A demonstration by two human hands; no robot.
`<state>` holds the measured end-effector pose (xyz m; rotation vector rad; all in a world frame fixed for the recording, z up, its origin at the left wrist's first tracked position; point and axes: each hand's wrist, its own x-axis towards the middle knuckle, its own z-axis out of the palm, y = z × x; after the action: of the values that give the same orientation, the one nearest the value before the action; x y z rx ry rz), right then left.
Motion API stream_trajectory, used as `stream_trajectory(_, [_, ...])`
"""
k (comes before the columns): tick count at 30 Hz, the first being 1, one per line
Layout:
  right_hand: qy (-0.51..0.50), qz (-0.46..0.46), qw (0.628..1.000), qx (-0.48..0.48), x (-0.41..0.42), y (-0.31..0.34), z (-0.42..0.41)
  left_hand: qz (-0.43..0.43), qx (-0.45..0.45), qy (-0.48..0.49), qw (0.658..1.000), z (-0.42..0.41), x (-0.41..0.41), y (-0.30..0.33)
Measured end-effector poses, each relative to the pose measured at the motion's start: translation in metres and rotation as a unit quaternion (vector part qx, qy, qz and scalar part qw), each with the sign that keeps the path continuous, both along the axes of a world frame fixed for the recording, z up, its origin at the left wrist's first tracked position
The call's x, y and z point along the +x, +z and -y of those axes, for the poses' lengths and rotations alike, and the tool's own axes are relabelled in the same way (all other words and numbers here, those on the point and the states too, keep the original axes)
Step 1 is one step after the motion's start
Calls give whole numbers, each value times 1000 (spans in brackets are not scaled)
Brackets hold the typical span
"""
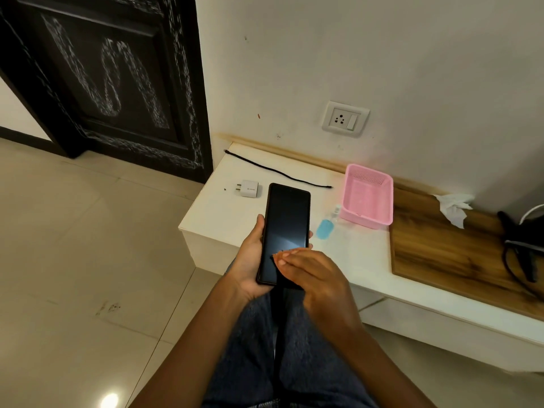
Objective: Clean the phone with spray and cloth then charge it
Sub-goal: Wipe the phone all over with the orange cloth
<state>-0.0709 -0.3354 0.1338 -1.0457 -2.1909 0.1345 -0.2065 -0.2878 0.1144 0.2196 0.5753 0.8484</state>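
Observation:
My left hand [250, 257] grips a black phone [284, 222] from below, its dark screen facing up, held over the front edge of the white ledge [212, 210]. My right hand [312, 272] lies flat with straight fingers across the phone's lower end; whether a cloth is under it I cannot tell. A small blue spray bottle [325, 228] lies on the ledge just right of the phone. A white charger plug [248, 188] and a black cable [276, 171] rest farther back. A wall socket [345, 119] sits above the ledge. A white crumpled cloth or tissue [453, 209] lies at the right.
An empty pink basket [368, 197] stands beside the spray bottle. A wooden board [447, 251] covers the ledge's right part, with a black bag and straps [524, 248] at the far right. A dark door [112, 78] stands at the left over tiled floor.

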Motion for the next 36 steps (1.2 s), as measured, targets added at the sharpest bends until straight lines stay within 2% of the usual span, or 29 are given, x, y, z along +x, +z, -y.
stream_trajectory(4, [-30,32,999,26,19,16,-25,3,8,5,1000,1,2,3])
stream_trajectory(8, [-117,-74,990,-34,22,27,-63,23,28,-7,999,7,8,5])
stream_trajectory(10, [-135,-73,987,-51,17,32,-77,29,25,-11,999,8,9,4])
stream_trajectory(11, [-134,-72,987,-61,13,33,-80,30,24,-10,999,8,9,5])
stream_trajectory(14, [-99,-35,994,2,0,28,-79,14,15,-8,1000,6,6,6])
stream_trajectory(17, [-68,-27,997,26,-14,18,-62,-15,5,1,1000,2,3,4])
stream_trajectory(21, [-5,11,1000,19,-10,10,-44,-32,4,6,999,2,1,-1])
stream_trajectory(29, [-125,8,991,41,17,38,-88,-62,40,-85,994,9,17,1])
stream_trajectory(36, [-50,-22,998,26,0,6,-33,-48,7,-42,998,5,9,-1])
